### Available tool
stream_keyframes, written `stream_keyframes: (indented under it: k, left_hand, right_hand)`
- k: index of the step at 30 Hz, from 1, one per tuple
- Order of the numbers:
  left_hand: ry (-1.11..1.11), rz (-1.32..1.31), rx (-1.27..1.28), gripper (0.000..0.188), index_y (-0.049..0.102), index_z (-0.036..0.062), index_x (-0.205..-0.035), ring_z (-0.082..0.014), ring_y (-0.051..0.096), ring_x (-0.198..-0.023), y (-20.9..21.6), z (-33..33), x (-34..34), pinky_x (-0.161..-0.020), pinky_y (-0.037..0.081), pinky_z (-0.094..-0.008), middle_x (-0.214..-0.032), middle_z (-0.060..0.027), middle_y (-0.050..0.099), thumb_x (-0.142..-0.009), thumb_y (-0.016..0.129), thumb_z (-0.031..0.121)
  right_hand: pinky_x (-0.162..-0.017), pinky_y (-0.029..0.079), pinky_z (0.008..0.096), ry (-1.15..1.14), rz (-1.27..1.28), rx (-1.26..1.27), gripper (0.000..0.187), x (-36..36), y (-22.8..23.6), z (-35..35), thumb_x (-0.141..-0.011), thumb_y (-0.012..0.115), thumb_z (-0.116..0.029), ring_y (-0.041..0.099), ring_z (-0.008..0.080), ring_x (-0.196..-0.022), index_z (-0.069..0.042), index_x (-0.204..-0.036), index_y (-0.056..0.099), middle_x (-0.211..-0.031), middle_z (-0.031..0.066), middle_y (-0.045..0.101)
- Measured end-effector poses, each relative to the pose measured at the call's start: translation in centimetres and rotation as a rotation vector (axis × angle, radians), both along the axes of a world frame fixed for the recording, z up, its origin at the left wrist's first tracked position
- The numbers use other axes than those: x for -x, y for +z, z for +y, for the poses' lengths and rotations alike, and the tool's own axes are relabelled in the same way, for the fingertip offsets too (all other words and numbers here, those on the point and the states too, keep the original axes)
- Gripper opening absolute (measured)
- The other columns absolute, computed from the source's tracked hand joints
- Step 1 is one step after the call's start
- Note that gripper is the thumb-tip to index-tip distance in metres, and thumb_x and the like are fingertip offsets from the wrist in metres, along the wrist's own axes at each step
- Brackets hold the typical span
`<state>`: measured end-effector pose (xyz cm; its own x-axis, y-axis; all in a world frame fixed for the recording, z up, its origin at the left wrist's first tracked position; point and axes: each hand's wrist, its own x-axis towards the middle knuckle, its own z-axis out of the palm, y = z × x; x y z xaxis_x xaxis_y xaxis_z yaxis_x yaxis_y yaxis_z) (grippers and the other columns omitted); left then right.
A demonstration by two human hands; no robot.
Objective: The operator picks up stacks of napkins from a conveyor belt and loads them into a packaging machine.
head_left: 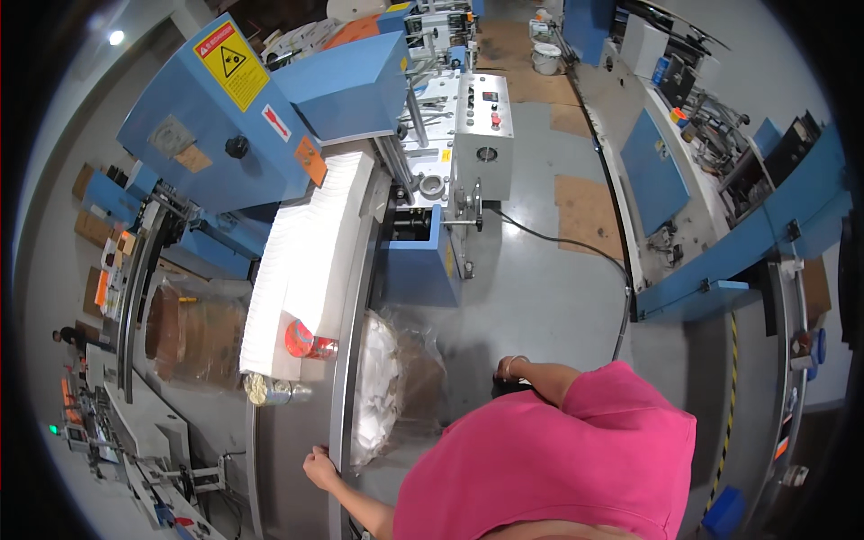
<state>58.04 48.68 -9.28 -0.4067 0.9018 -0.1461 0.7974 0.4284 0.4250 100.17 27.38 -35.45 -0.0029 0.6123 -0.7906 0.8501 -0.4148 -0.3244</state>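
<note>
My left hand (pixel 319 467) lies over the metal side rail (pixel 340 405) of a long grey feed bed, its fingers curled at the inner edge. Farther up that bed runs a long stack of white sheets (pixel 301 243), fanned along its left side. Against the stack's near end rest a red can (pixel 304 340) on its side and a silvery roll-like thing (pixel 273 390). My right hand (pixel 510 369), with a band at the wrist, is held close before my body. Its fingers look closed by a dark thing (pixel 509 387), mostly hidden by my pink sleeve.
A blue machine housing (pixel 216 126) overhangs the stack. Beyond it stands a control box (pixel 484 135) with buttons. A clear plastic bag of white material (pixel 376 387) lies right of the bed. A black cable (pixel 562 238) crosses the grey floor. Another machine (pixel 670 171) lines the right.
</note>
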Motion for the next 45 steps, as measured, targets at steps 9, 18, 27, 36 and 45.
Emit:
stream_keyframes:
  k: [9,18,27,36,45]
  left_hand:
    - [-0.014,-0.001,0.009,0.029,0.068,0.0036,-0.072,-0.0278,0.058,-0.064,-0.7,0.2,0.8,-0.064,0.045,-0.0395,-0.066,-0.011,0.063,-0.081,0.055,0.028]
    - [0.002,0.018,-0.009,0.026,0.069,0.0042,-0.071,-0.0299,0.06,-0.066,-0.9,0.5,0.4,-0.066,0.046,-0.0399,-0.067,-0.0128,0.064,-0.077,0.056,0.026]
    - [-0.003,0.02,-0.023,0.027,0.07,0.006,-0.071,-0.031,0.062,-0.07,0.6,-0.2,-0.8,-0.066,0.047,-0.0419,-0.069,-0.0141,0.065,-0.079,0.057,0.028]
    - [0.024,0.05,-0.063,0.027,0.069,0.0062,-0.069,-0.033,0.062,-0.071,-0.4,-0.2,-0.1,-0.067,0.047,-0.0432,-0.07,-0.0148,0.065,-0.077,0.055,0.028]
    - [-0.051,0.003,-0.112,0.029,0.068,0.0051,-0.067,-0.0333,0.061,-0.067,-0.4,-0.3,-0.1,-0.063,0.046,-0.0444,-0.067,-0.0145,0.064,-0.08,0.055,0.027]
  right_hand:
    - [-0.082,0.048,0.0411,-0.229,0.003,0.081,0.047,-0.5,1.0,-1.0,-0.088,0.049,-0.052,0.064,0.0294,-0.093,-0.012,-0.102,0.07,-0.103,0.0115,0.068]
    - [-0.082,0.048,0.0407,-0.075,0.029,0.03,0.046,-0.9,-1.3,-1.3,-0.087,0.05,-0.053,0.063,0.0278,-0.095,-0.014,-0.1,0.07,-0.103,0.0094,0.068]
    - [-0.082,0.05,0.0414,-0.141,0.054,0.09,0.028,-0.9,-1.3,-0.8,-0.081,0.063,-0.024,0.064,0.0271,-0.101,-0.007,-0.102,0.07,-0.106,0.0119,0.068]
    - [-0.079,0.051,0.04,-0.027,0.037,0.132,0.031,-0.9,3.1,-0.4,-0.081,0.062,-0.031,0.065,0.0258,-0.095,-0.01,-0.102,0.07,-0.102,0.0104,0.069]
    - [-0.079,0.051,0.0398,0.04,0.017,0.125,0.036,0.2,3.1,0.7,-0.074,0.065,-0.027,0.064,0.0261,-0.094,-0.011,-0.105,0.069,-0.104,0.0096,0.068]
